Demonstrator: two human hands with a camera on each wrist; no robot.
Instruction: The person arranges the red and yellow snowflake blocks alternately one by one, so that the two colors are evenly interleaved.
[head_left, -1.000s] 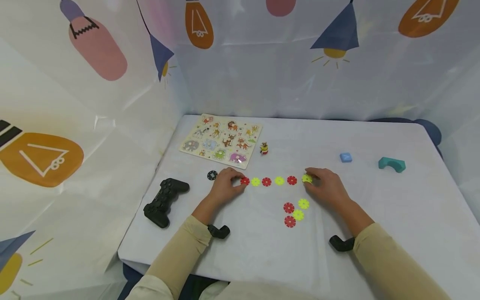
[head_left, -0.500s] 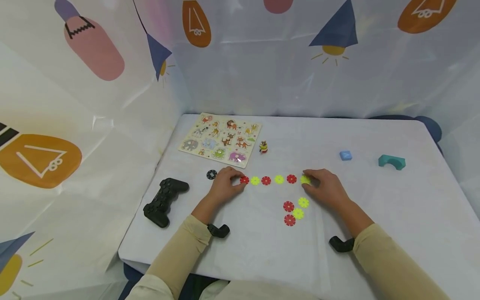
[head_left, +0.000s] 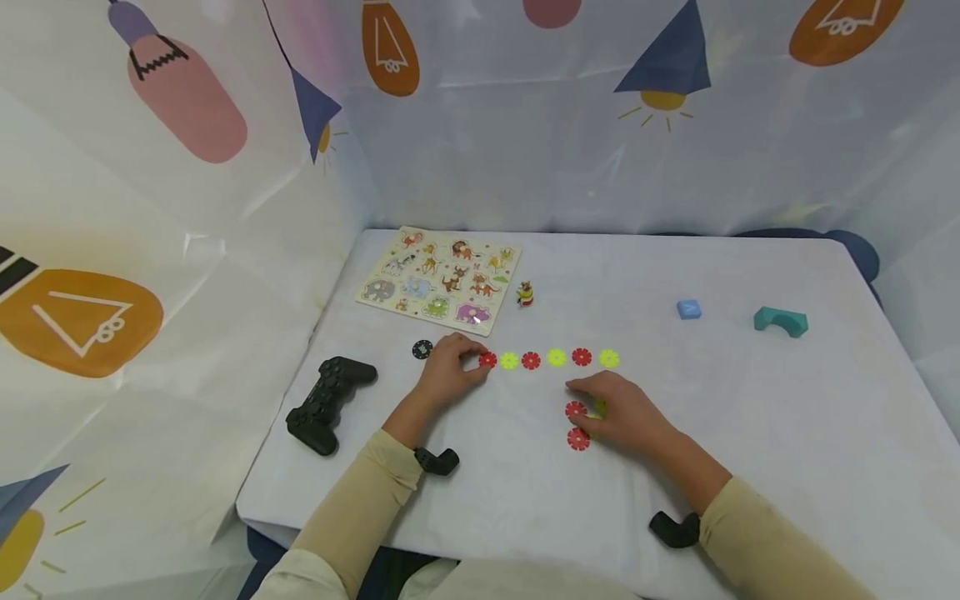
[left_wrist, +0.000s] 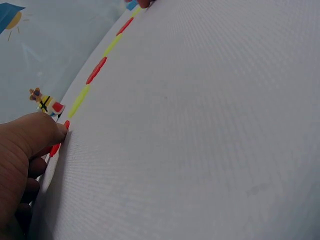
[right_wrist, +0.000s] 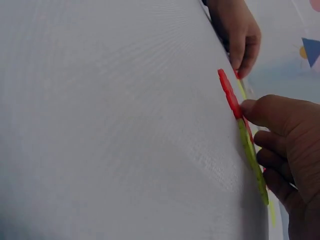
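In the head view, a row of red and yellow notched plastic discs runs across the table. At its left end, my left hand pinches a red notched disc between thumb and fingers; the left wrist view shows the thumb on the disc's edge. My right hand is over a small group below the row, its thumb and forefinger spread around the upper red disc. A lower red disc lies beside the thumb. Yellow discs there are mostly hidden under the hand in the head view.
A black game controller and a black round piece lie to the left. Behind are an animal puzzle board and a small figurine. A blue block and a teal arch block sit at the right.
My right hand has left the yellow disc at the row's right end and moved down and left over the small group. The left hand has stayed on its red disc.
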